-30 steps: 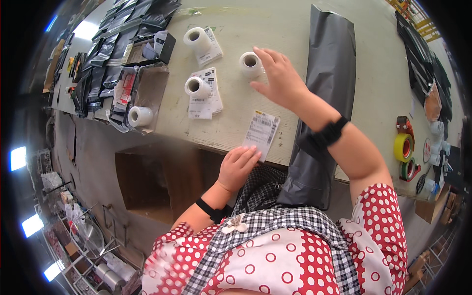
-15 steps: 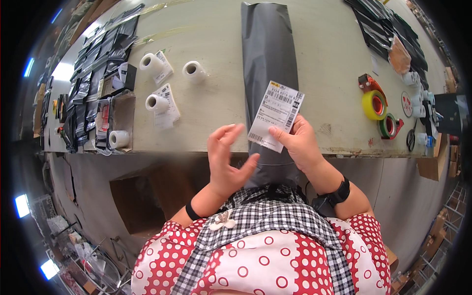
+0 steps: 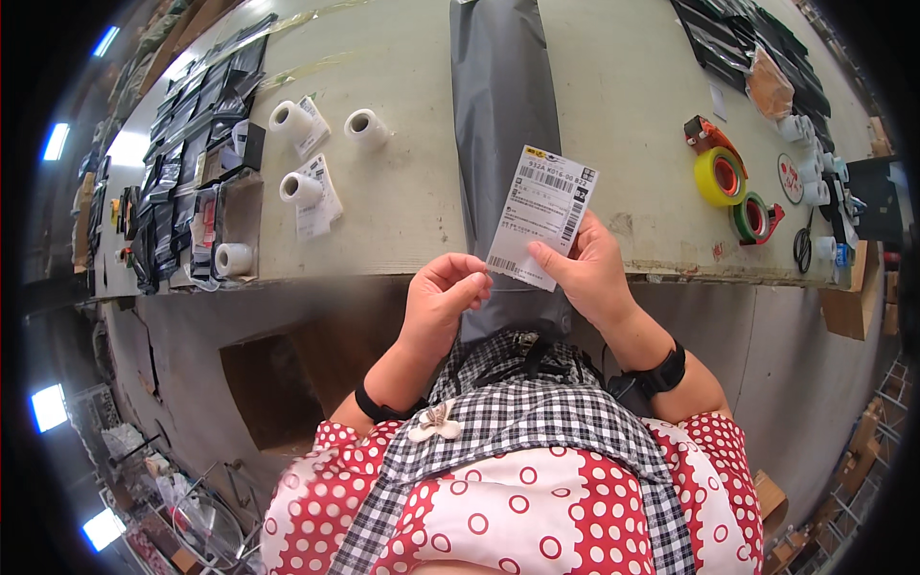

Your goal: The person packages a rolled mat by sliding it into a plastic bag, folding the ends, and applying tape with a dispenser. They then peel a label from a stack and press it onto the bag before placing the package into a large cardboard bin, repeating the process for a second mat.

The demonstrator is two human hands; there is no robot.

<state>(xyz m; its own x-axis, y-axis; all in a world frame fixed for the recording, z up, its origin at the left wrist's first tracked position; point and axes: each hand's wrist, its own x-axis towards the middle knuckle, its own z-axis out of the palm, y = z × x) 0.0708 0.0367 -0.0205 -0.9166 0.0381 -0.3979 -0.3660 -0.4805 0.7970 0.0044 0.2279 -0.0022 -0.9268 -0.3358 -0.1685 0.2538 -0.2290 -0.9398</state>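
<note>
A white shipping label (image 3: 541,216) with printed barcodes is held up over a long grey plastic mailing bag (image 3: 503,91). My right hand (image 3: 594,273) grips the label by its lower right edge, thumb on the printed face. At the label's lower left corner my left hand (image 3: 443,305) is closed in a pinch, its fingertips against that corner. The bag runs from the far side of the table to its near edge and hangs down toward my apron (image 3: 537,412). Its lower part is partly hidden behind the label.
Rolls of labels (image 3: 302,189) stand on the table (image 3: 383,220) at left, near an open box (image 3: 240,216) and stacked dark bags (image 3: 206,105). To the right lie tape dispensers (image 3: 719,177), small rolls (image 3: 815,172) and more dark bags (image 3: 767,57). A cardboard box (image 3: 273,388) sits below.
My left hand has gone from spread fingers to a pinch at the label's corner. The label is a little more upright. The view has shifted slightly.
</note>
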